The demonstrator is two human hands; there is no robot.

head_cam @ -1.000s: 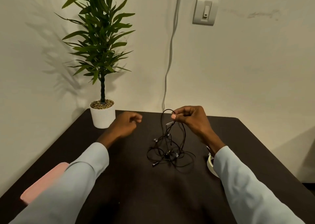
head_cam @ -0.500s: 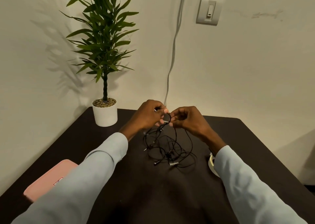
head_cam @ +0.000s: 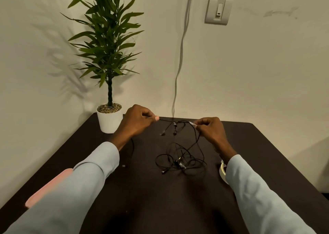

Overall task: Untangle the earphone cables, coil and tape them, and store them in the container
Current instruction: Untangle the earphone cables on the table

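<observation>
The cables are thin and black, a loose tangle of loops lying at the middle of the dark tabletop, with small plugs and metal ends poking out of the heap. One strand rises from the tangle toward 12 o'clock and runs taut between both hands above the tabletop; two earbuds dangle from its middle. The left hand, at 10 o'clock from the tangle, has its grip clamped on the strand's left end, thumb against curled fingers. Another length drops from this hand along the wrist to a small plug near the sleeve. The right hand, at 1 o'clock, pinches the strand's right end. A tape roll lies at 3 o'clock, partly hidden by the right sleeve. A pink container sits at 8 o'clock, a potted plant at 10 o'clock.
</observation>
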